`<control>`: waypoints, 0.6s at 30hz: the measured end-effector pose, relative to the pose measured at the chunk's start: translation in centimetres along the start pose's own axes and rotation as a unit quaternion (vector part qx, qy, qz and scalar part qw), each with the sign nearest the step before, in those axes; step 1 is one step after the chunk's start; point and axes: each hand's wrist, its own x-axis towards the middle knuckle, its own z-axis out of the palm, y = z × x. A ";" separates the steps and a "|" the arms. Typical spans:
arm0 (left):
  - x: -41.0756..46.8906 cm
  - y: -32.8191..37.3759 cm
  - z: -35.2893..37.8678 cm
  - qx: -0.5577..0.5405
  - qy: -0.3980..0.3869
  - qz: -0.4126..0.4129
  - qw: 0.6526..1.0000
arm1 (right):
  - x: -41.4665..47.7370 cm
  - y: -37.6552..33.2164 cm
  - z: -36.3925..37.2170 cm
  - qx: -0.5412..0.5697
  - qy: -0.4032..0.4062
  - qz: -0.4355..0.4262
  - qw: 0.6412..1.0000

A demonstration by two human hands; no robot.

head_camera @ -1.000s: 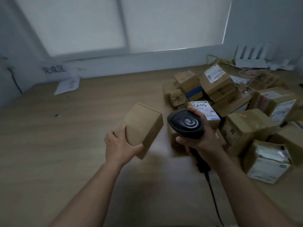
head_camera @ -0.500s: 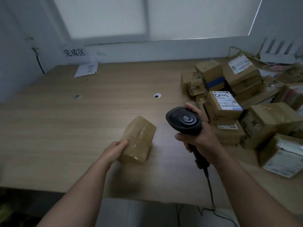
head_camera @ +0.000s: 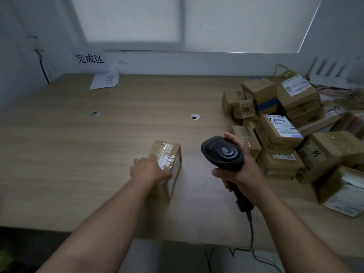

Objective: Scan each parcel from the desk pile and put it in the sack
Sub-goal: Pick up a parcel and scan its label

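Note:
A small brown cardboard parcel (head_camera: pixel 167 154) with shiny tape on top lies on the wooden desk (head_camera: pixel 78 154) near its middle. My left hand (head_camera: pixel 149 170) grips the parcel's near end, thumb on the right side and fingers over the top. My right hand (head_camera: pixel 238 170) holds a black handheld barcode scanner (head_camera: pixel 221 152) by its handle, its head turned toward the parcel. A pile of cardboard parcels (head_camera: pixel 291 131) covers the right side of the desk. No sack is in view.
A paper sign with Chinese characters (head_camera: pixel 89 59) hangs on the back wall, with a loose sheet (head_camera: pixel 105 81) below it. The scanner cable (head_camera: pixel 252 233) drops over the desk's front edge. Two round cable holes (head_camera: pixel 195 116) are in the desktop.
My left hand has lowered the parcel from mid-air onto the desk and turned it taped side up. The view has shifted left and back. My right hand has kept hold of the scanner.

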 end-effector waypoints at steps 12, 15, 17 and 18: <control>0.9 -5.8 -2.2 -0.543 -0.037 0.004 0.839 | 0.8 -0.6 2.2 -0.010 0.007 0.003 1.000; 0.7 -6.8 -2.6 -0.580 0.004 0.021 0.814 | 1.1 -1.3 2.7 0.019 -0.019 0.005 1.000; 0.5 -7.4 -3.0 -0.587 0.024 0.024 0.809 | 1.2 -2.1 3.1 0.041 -0.047 0.005 0.998; 0.5 -7.6 -3.2 -0.586 0.035 0.027 0.809 | 1.3 -2.5 3.2 0.052 -0.060 0.002 0.997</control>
